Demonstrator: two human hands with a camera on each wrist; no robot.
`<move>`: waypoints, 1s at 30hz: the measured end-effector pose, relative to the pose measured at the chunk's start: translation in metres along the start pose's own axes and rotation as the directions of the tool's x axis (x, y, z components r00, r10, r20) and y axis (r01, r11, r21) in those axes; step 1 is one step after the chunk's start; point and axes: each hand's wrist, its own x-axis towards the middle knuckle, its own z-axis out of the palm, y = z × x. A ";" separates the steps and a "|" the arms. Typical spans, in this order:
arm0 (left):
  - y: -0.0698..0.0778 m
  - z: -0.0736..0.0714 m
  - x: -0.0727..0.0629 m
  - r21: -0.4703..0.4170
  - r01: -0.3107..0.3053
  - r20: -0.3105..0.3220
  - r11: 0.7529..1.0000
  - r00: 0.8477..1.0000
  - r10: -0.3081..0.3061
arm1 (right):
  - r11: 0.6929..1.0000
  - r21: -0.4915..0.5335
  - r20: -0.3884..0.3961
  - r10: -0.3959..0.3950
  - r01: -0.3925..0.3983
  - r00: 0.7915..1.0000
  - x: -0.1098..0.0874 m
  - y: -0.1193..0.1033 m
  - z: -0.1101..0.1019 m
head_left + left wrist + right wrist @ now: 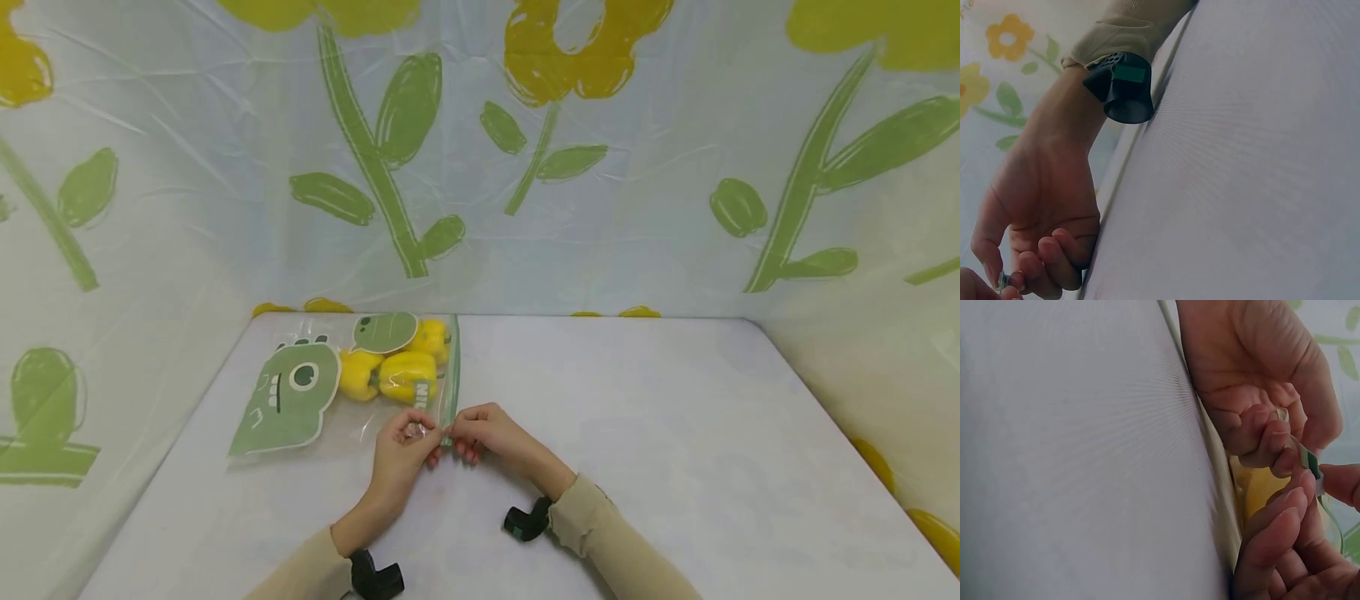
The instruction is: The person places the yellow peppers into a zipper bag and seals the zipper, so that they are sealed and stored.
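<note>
A clear zip bag (288,408) with a green monster print lies flat on the table, its green zip strip (454,367) along the right side. Three yellow bell peppers (408,377) show inside it. At the strip's near end, my left hand (400,457) pinches the bag's corner between thumb and fingers. Facing it, my right hand (498,437) pinches a small whitish piece at the end of the strip. In the right wrist view the green strip end (1310,462) sits between both hands' fingertips. The left wrist view shows the right hand's palm (1047,187) with fingers curled.
The white table (660,417) extends to the right of the hands. Behind and on both sides hangs a flower-printed sheet (637,233). Each wrist wears a black camera (528,520) close above the tabletop.
</note>
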 end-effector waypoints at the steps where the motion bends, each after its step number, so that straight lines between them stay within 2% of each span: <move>1: 0.000 0.000 0.000 0.009 -0.012 -0.003 1.000 1.000 0.012 | 1.000 0.003 -0.004 0.003 -0.003 1.000 0.000 -0.001 0.000; 7: 0.000 0.001 0.001 0.035 -0.050 -0.021 0.998 0.998 0.051 | 1.000 0.025 -0.027 0.010 -0.009 1.000 -0.002 -0.006 0.003; 14: 0.001 0.000 0.001 0.054 -0.072 -0.057 0.996 0.996 0.075 | 0.999 0.021 -0.125 -0.022 0.024 0.992 0.001 -0.010 0.007; 19: 0.001 0.000 0.001 0.087 -0.092 -0.071 0.992 0.993 0.099 | 0.999 0.038 -0.227 -0.012 0.021 0.974 0.010 -0.010 0.005; 30: 0.001 -0.001 0.002 0.103 -0.054 -0.083 0.993 0.995 0.063 | 0.999 0.049 -0.379 -0.004 0.024 0.926 0.046 -0.012 -0.004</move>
